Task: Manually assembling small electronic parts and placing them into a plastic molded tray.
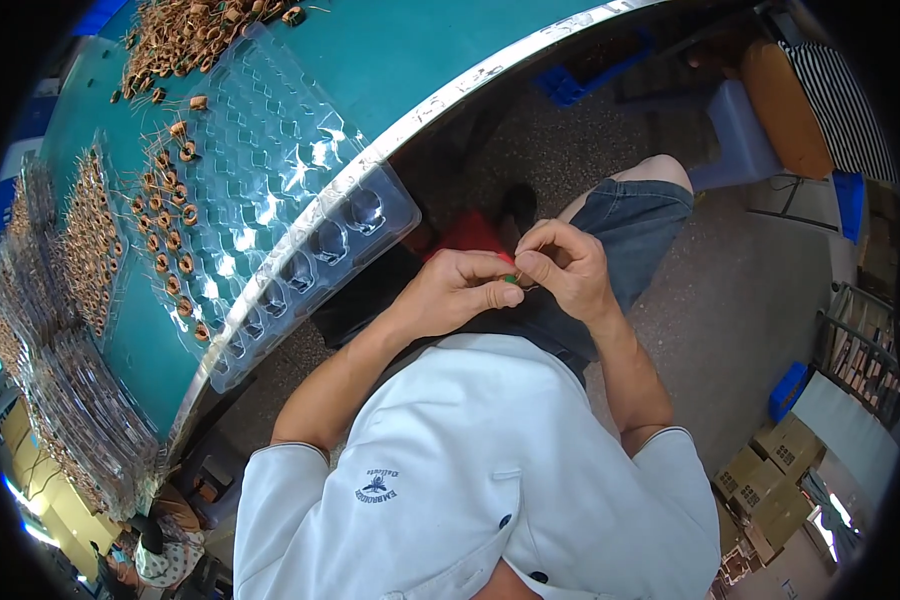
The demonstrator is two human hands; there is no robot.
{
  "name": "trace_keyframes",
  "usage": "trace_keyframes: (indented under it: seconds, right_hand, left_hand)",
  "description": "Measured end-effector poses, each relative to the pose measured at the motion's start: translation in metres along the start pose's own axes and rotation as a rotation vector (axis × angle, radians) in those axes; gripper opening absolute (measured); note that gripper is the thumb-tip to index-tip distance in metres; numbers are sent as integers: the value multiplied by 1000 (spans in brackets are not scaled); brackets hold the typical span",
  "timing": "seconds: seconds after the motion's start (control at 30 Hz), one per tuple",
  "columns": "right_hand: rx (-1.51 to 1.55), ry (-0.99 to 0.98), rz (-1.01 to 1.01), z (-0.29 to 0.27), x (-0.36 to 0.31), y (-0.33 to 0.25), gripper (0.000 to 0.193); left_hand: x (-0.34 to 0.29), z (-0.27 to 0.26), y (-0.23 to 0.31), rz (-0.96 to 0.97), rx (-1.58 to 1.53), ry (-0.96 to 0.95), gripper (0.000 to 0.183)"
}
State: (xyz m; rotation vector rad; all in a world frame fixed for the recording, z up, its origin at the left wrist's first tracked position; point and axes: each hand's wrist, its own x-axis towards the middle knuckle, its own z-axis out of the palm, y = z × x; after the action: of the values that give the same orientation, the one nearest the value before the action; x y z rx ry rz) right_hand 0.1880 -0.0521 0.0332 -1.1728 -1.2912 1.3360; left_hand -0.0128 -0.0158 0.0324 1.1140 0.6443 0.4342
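Observation:
In front of my lap, my left hand [457, 292] is closed in a pinch on a small green ring core [511, 279], mostly covered by the fingers. Close beside it, my right hand [573, 270] pinches a thin copper-coloured wire [526, 287] at the core; its ends are hidden. On the table to the left lies a clear plastic blister tray [260, 150] that juts over the metal edge. Copper-wound ring coils [173, 241] with loose wire ends fill its left pockets, while the pockets nearer me hold nothing.
The green table [390, 60] has a curved metal edge [450, 95]. A heap of coils [195, 35] lies at the far side. Stacked filled trays [80, 400] stand at the left. A purple stool [740, 140], a blue crate [788, 390] and cardboard boxes [770, 490] are to the right.

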Motion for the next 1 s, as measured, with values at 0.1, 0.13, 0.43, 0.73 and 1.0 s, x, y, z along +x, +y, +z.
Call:
trace_keyframes:
  seconds: [0.1,0.13,0.43,0.73,1.0]
  right_hand:
    - [151,76,1,6,-4,0,12]
    - [224,120,-13,10,-5,-1,13]
    - [271,298,-6,27,-9,-2,8]
    - [175,295,-83,53,31,-42,21]
    - [-376,-129,72,60,45,-74,2]
  left_hand:
    - [4,0,-3,148,96,37,28]
    - [4,0,-2,147,98,38,28]
    - [-2,9,-11,229,113,108,16]
    - [-22,5,12,197,-261,403,14]
    - [-40,-20,3,370,14,463,16]
